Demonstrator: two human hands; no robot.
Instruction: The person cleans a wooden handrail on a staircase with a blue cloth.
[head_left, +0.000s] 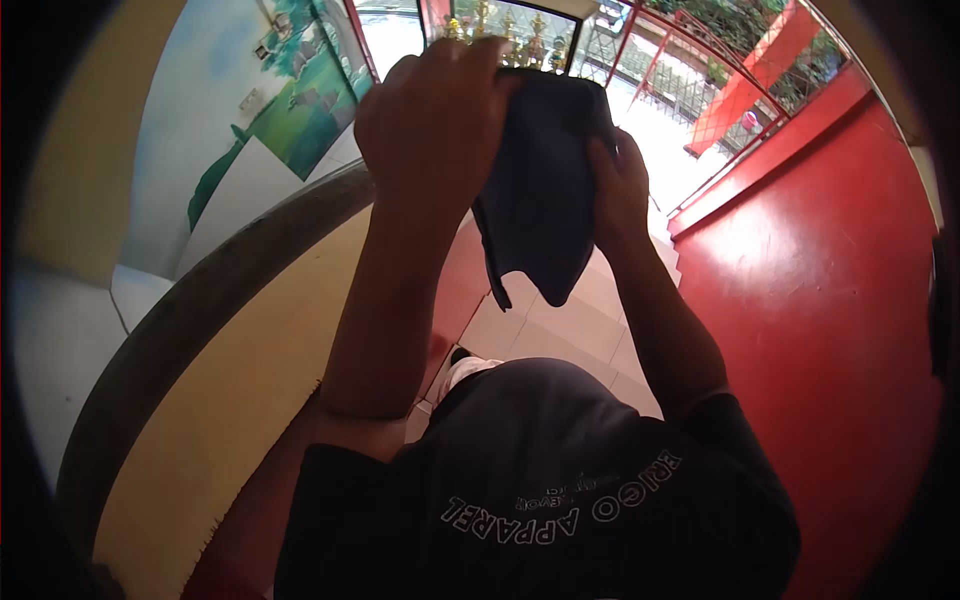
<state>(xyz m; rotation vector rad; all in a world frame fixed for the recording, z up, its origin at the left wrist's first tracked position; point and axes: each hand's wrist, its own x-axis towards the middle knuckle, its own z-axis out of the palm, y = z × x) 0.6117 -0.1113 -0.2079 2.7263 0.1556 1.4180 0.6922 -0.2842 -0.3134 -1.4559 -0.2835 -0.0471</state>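
Dark blue item (pixel 542 190) held up at 12 o'clock — left hand (pixel 432 120) clamped at its 11 o'clock corner, right hand (pixel 622 195) clamped on its 2 o'clock edge. Gold trophies (pixel 533 42) beyond — red wall (pixel 800 300) at 3 o'clock.

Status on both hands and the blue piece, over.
Left hand gripping top edge. Right hand on the side. Dark blue piece held up, lower end hanging free. No obstruction visible around it.

Harsh daylight blew out the grille window (pixel 655 75) and glared on the red wall (pixel 800 330), leaving the foreground dim, with fisheye edges curved and black-cornered.
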